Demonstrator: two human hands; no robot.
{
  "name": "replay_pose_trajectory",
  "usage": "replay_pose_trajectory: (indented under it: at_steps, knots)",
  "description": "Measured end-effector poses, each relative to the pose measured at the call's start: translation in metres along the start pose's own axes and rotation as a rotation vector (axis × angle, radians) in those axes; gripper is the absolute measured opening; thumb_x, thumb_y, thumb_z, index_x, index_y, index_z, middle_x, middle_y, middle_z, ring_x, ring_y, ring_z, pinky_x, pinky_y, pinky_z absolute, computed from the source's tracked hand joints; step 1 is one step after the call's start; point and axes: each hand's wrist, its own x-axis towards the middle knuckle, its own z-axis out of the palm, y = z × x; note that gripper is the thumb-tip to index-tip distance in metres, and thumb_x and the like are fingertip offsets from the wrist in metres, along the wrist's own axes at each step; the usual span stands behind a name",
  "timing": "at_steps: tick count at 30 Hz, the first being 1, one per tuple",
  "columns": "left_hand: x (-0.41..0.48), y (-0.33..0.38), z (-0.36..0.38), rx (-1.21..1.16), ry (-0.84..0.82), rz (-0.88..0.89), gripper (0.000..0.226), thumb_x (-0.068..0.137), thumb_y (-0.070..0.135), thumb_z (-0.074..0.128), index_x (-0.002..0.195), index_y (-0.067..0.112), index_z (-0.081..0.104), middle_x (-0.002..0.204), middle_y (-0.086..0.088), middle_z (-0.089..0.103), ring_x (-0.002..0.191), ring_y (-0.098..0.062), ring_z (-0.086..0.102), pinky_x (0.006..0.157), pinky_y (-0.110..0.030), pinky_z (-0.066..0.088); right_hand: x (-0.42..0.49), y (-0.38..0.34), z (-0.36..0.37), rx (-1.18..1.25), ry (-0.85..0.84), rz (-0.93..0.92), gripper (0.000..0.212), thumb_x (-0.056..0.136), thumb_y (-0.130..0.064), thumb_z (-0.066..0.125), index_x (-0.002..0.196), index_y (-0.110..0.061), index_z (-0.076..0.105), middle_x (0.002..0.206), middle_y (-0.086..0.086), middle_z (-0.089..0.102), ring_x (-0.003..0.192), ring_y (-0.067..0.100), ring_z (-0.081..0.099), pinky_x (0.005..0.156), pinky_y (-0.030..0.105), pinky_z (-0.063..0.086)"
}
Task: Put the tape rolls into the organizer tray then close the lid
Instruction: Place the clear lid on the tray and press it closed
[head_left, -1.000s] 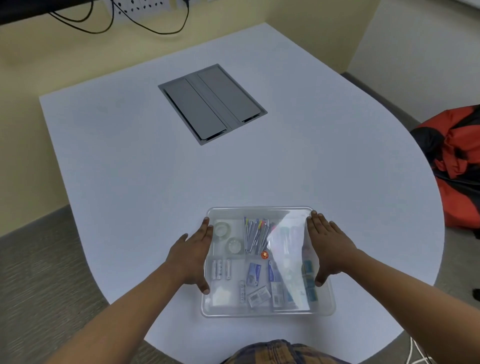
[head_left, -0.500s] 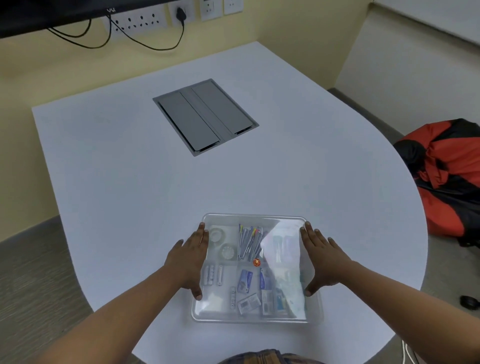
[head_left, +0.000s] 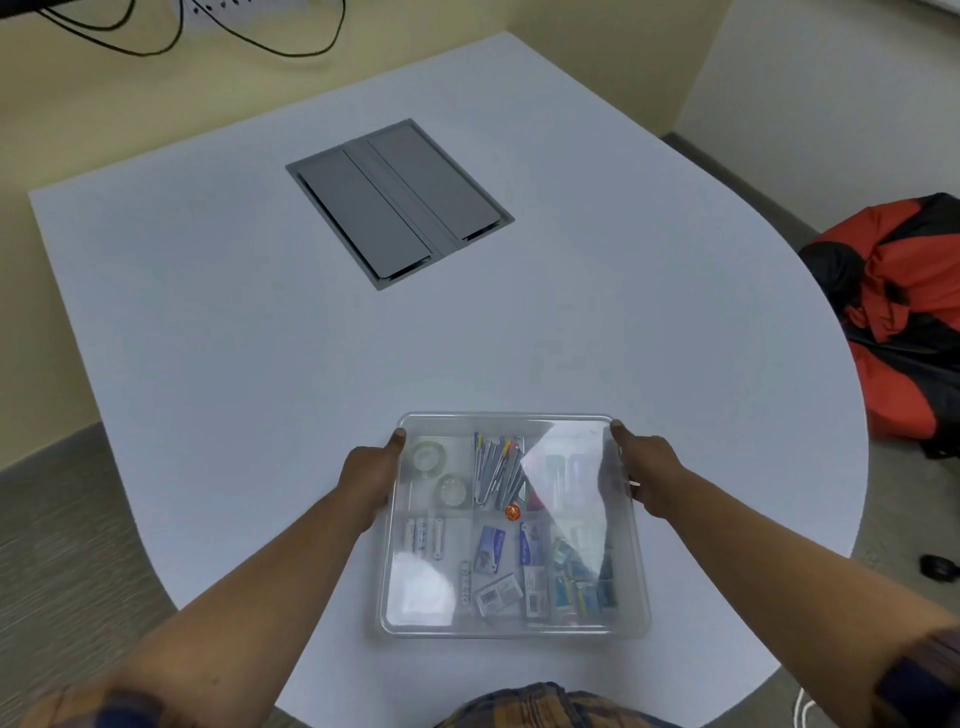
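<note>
left hand (head_left: 370, 480): my grip clasps the tray's left edge | right hand (head_left: 649, 475): my grip clasps its right edge | tray (head_left: 514, 631): on bench (head_left: 260, 338), clear lid (head_left: 566, 467) on | tape rolls (head_left: 439, 474): back-left compartment

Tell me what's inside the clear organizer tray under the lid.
Through the lid: two tape rolls far-left, pens, batteries, small blue packets. Glare hides the far-right compartment.
</note>
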Motion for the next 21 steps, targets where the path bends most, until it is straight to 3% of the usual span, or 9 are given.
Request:
replay_pose_trajectory:
  at_steps: [5,11,15,17,19,21]
  knots:
    - [0.012,0.007,0.005,0.014,0.038,-0.058,0.055,0.079,0.062,0.061,0.071,0.009,0.051,0.066,-0.007,0.051,0.055,-0.024,0.048,0.051,-0.026,0.039,0.016,-0.003,0.006,-0.049,0.109,0.013,0.046,0.087,-0.049,0.066,0.079,-0.005,0.053,0.077,0.011,0.055,0.07,0.027,0.054,0.084,0.045,0.053]
    - [0.022,0.02,0.002,-0.071,-0.02,-0.068,0.051,0.078,0.057,0.067,0.067,0.011,0.048,0.059,-0.004,0.045,0.052,-0.02,0.044,0.047,-0.025,0.042,0.028,-0.015,0.014,-0.138,0.164,-0.095,0.055,0.092,-0.049,0.058,0.061,-0.006,0.046,0.063,0.009,0.048,0.059,0.022,0.046,0.068,0.036,0.04]
    - [0.023,0.031,-0.002,0.01,-0.002,0.025,0.051,0.081,0.058,0.062,0.066,0.011,0.048,0.062,-0.006,0.048,0.052,-0.021,0.046,0.05,-0.026,0.04,0.027,-0.029,0.016,-0.157,0.134,-0.181,0.052,0.093,-0.048,0.057,0.061,-0.008,0.05,0.065,0.01,0.052,0.059,0.022,0.05,0.062,0.033,0.041]
    - [0.019,0.025,-0.009,0.078,-0.141,0.145,0.043,0.082,0.056,0.062,0.071,0.015,0.055,0.071,-0.001,0.056,0.06,-0.018,0.054,0.056,-0.026,0.042,0.021,-0.023,0.013,-0.219,0.072,-0.249,0.046,0.094,-0.045,0.056,0.067,-0.008,0.058,0.073,0.01,0.059,0.066,0.023,0.055,0.066,0.034,0.044]
    - [0.005,0.013,-0.02,0.105,-0.34,0.22,0.034,0.077,0.055,0.069,0.102,0.033,0.063,0.096,0.012,0.069,0.086,-0.008,0.065,0.066,-0.023,0.048,0.011,-0.006,0.006,-0.3,-0.014,-0.303,0.036,0.093,-0.043,0.058,0.079,-0.011,0.065,0.08,0.009,0.066,0.073,0.023,0.062,0.071,0.035,0.049]
    - [-0.011,-0.008,-0.032,0.112,-0.483,0.277,0.055,0.069,0.047,0.079,0.116,0.051,0.052,0.109,0.022,0.068,0.1,0.003,0.063,0.075,-0.017,0.05,-0.003,0.021,-0.003,-0.358,-0.066,-0.319,0.028,0.091,-0.043,0.063,0.091,-0.016,0.066,0.084,0.002,0.069,0.078,0.02,0.064,0.071,0.034,0.051]
